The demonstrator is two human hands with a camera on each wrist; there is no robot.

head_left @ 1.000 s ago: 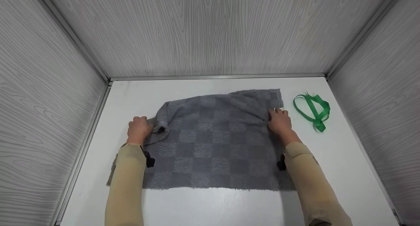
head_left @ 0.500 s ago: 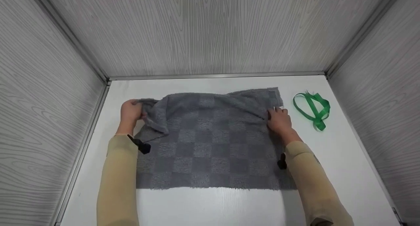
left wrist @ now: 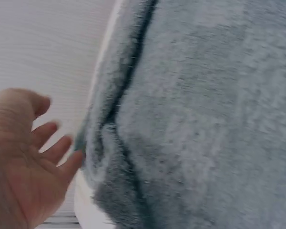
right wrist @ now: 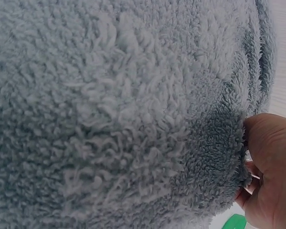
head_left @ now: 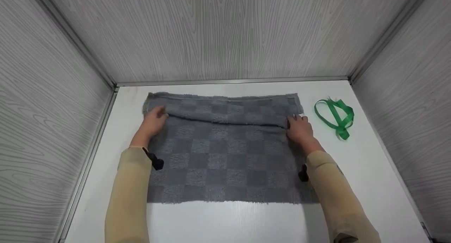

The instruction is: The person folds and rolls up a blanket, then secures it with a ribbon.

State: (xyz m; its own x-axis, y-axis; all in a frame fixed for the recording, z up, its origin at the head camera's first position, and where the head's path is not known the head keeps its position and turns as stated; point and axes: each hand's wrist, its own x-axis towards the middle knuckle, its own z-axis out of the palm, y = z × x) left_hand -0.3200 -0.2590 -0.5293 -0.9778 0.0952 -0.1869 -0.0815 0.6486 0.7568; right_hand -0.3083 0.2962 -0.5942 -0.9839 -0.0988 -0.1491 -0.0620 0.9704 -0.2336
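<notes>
A grey checkered towel (head_left: 218, 162) lies spread on the white table, with a folded strip (head_left: 225, 109) along its far side. The strip's dark front line runs from one hand across to the other. My left hand (head_left: 154, 123) hovers at the strip's left end, and in the left wrist view its fingers (left wrist: 57, 150) are spread and loosely bent, with nothing between them. At the strip's right end, my right hand (head_left: 300, 131) pinches the towel's edge between thumb and fingers, as the right wrist view shows close up (right wrist: 271, 167).
A looped green ribbon (head_left: 340, 119) lies on the table right of the towel. Grey wood-grain panels (head_left: 225, 35) enclose the table at the back and both sides. White tabletop (head_left: 225, 222) shows in front of the towel.
My left hand moved the towel's bunched left corner up and away, laid it flat along the far side, and let go. My right hand stays in place, still pinching the edge.
</notes>
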